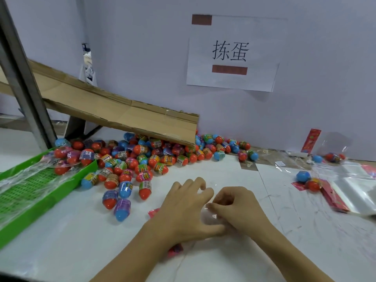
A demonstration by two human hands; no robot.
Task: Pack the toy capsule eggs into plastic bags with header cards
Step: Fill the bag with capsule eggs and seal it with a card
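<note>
STEP: opening a clear bag [211, 215], judged | FINGERS: left hand [183, 208] and right hand [238, 208] pinched its film, frame centre | NEXT: likely load capsule eggs [130, 159] from desk [61, 241]

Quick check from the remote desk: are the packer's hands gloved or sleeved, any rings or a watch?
Both are bare: no gloves on the left hand or the right hand, no rings or watch visible, and no sleeves on either forearm as far as the frame shows.
</note>
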